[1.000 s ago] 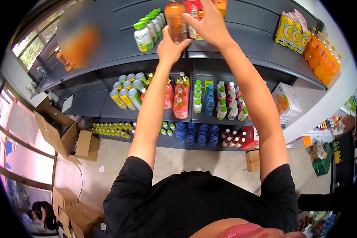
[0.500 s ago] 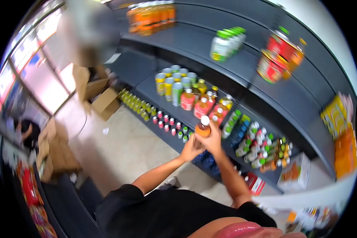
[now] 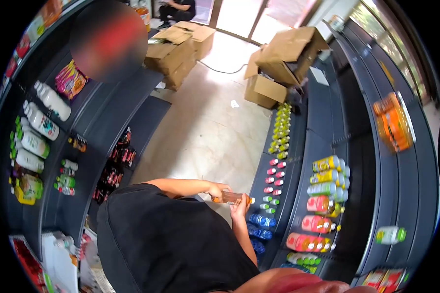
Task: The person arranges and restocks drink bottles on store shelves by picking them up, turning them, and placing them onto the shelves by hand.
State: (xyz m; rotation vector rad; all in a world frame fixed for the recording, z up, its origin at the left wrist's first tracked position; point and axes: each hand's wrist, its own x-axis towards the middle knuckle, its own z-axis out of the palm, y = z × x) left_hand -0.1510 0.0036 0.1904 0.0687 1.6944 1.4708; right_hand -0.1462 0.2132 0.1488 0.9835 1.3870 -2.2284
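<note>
Shelves (image 3: 322, 115) L & R, pale floor (image 3: 205, 122) btwn! Up close, L hand (image 3: 218, 189) grips the btl (image 3: 231, 197) near its base, R hand (image 3: 239, 209) wrapped round it twd the cap (image 3: 252, 200), held out front; blue btls (image 3: 262, 220) nearby, boxes (image 3: 173, 56) further, person (image 3: 178, 10) at back nr doors (image 3: 237, 19).

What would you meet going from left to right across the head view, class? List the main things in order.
Large white bottles → dark packages → amber bottle held by the left hand and right hand → yellow-green bottles → cans → orange drinks pack.
</note>
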